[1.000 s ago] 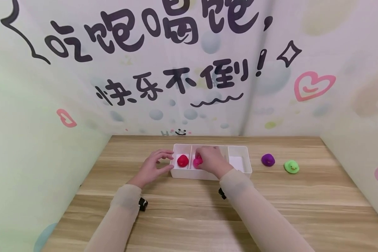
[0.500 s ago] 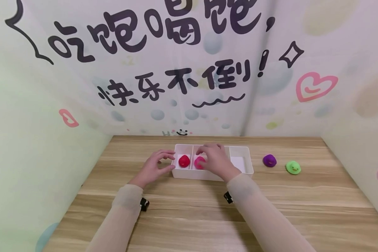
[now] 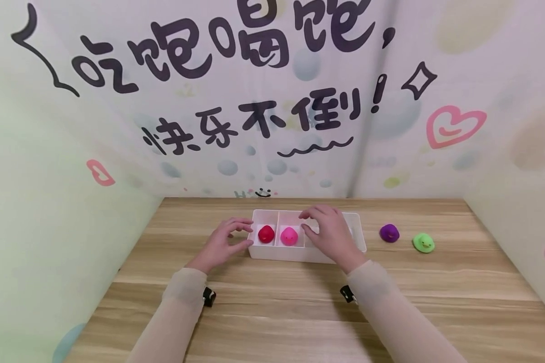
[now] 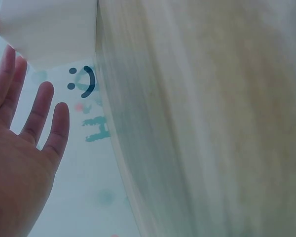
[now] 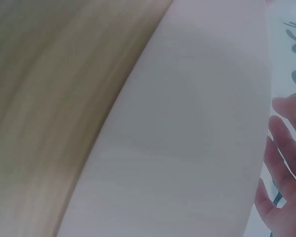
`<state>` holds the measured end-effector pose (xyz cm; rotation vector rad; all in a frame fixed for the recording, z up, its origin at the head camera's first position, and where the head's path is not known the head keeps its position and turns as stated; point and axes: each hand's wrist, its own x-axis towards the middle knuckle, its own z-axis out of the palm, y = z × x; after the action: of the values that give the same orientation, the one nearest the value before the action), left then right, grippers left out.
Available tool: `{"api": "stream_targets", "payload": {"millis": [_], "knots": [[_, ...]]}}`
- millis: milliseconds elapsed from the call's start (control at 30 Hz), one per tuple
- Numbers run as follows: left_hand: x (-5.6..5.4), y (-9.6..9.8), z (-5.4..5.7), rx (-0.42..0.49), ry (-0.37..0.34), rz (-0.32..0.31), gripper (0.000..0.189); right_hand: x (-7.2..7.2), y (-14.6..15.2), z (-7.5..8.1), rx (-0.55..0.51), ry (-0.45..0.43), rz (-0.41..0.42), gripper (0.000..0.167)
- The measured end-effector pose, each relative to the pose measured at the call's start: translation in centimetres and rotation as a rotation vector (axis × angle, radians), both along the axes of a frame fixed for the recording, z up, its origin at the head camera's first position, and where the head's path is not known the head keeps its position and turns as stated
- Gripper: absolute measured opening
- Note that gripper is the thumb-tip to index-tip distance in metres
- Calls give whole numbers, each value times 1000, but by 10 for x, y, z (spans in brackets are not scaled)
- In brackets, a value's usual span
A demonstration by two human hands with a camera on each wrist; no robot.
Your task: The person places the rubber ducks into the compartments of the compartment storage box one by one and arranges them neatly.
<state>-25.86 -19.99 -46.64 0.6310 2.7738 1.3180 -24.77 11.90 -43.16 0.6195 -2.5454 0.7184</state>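
A long white divided box point(image 3: 277, 253) stands on the table, its compartments in a row. In its leftmost compartment sits a red rubber duck point(image 3: 266, 234), and a pink rubber duck point(image 3: 289, 236) is in the compartment beside it. My left hand point(image 3: 220, 245) is at the box's left end, fingertips and thumb at that wall; the left wrist view shows its fingers point(image 4: 39, 106) fairly straight. Over the box's right half is my right hand point(image 3: 331, 234), thumb and fingers apart with nothing between them. It hides part of the right-hand compartments.
To the right of the box, a purple rubber duck point(image 3: 389, 233) and a light green rubber duck point(image 3: 424, 243) rest on the wooden table point(image 3: 272, 312). A printed white backdrop point(image 3: 200, 171) rises along the table's back edge, with walls at both sides.
My right hand has let go of the pink duck, which stays in the second compartment, and has moved right with its fingers spreading. The left hand stays at the box's end.
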Motion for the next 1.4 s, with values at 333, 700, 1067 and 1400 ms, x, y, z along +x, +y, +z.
{"api": "stream_targets", "payload": {"millis": [333,700,1067,1400], "knots": [[0,2,-2,3,10,-3,31,8,42,-6,-59,44,-51,18],[0,2,-2,1,2,2,29,15,96,-11,-99,116,-93,18],[0,3,-1,-8,13,4,29,24,138,-19,-91,107,-155,17],[0,3,-1,13,6,-4,30,33,176,-27,-51,113,-169,29]]}}
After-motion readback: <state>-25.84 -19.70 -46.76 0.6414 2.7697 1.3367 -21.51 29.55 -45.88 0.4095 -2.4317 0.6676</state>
